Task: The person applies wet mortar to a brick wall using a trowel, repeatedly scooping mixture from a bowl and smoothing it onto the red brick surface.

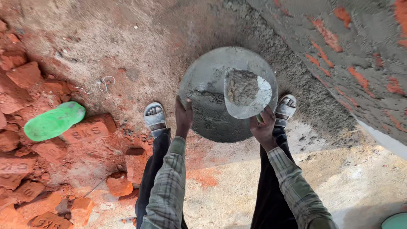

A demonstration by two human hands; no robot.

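Note:
A round metal pan smeared with wet grey mortar is held up in front of me, over my feet. My left hand grips its near-left rim. In my right hand is the handle of a trowel, whose blade lies over the pan's right half with a heap of mortar on it. A partly plastered brick wall rises at the right, red brick showing through the grey coat.
Broken red bricks are piled along the left, with a green sandal sole lying on them. A loop of wire lies on the dusty floor. Loose mortar lines the wall's foot. A teal rim shows at bottom right.

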